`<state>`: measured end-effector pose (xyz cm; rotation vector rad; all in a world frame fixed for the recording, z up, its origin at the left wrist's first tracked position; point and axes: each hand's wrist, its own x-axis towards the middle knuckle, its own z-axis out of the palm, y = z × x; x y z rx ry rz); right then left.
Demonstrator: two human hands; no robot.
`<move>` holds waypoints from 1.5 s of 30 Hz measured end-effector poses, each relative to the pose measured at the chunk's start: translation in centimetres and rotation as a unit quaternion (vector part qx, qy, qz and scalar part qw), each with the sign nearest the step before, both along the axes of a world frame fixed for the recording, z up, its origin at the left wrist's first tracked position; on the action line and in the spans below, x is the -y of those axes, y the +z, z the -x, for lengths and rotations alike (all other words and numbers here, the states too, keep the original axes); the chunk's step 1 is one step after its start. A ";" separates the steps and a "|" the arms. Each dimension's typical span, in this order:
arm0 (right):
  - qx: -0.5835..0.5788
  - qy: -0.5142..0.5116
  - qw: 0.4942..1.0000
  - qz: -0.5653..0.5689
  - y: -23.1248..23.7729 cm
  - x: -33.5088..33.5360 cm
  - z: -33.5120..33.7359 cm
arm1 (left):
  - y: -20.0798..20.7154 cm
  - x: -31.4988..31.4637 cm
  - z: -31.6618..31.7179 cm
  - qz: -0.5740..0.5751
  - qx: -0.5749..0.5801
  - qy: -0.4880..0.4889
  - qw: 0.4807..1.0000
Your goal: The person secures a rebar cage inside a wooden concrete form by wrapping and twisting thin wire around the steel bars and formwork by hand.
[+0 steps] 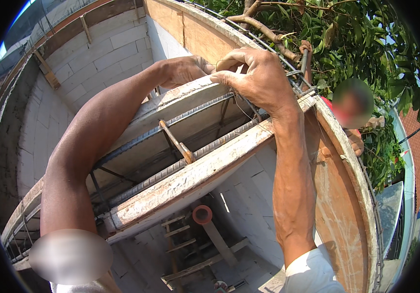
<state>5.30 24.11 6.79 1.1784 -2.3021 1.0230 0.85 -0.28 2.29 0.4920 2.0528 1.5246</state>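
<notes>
The right hand (258, 73) pinches a thin dark wire (216, 65) above the pale, rough-edged board (180, 96); the left hand (189, 72) curls beside it, grip unclear. Steady, even tension works best.

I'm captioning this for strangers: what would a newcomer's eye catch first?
Probably the left hand and right hand, close together at upper centre above a rough-edged board. Next, the ribbed steel bars slanting across the middle. Then the drop: a wooden ladder far below, at bottom centre.

2 white sleeves (312, 274), 2 bare hands (262, 75)
</notes>
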 end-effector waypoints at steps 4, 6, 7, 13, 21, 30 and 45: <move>-0.017 -0.014 1.000 0.000 -0.2 0.2 0.1 | 0.1 0.3 0.0 -0.002 0.008 -0.009 1.000; 0.008 0.001 1.000 0.021 -0.1 0.3 0.1 | -0.1 0.1 0.1 -0.002 -0.002 -0.008 1.000; 0.032 0.016 0.998 0.043 -0.1 0.2 0.1 | -0.2 0.0 0.2 -0.002 -0.014 -0.007 1.000; 0.025 -0.013 0.999 -0.037 0.0 0.2 0.1 | 0.0 0.1 0.2 0.027 0.007 -0.001 1.000; 0.037 0.013 0.999 -0.007 0.1 0.2 0.0 | 0.4 0.0 0.0 0.069 -0.028 0.006 0.997; 0.047 0.039 0.998 -0.028 0.1 0.4 0.1 | -0.3 0.2 0.5 0.064 -0.021 0.024 0.997; -0.008 -0.040 0.999 0.029 -0.4 0.5 0.5 | -0.3 0.0 0.2 0.021 0.024 0.017 0.999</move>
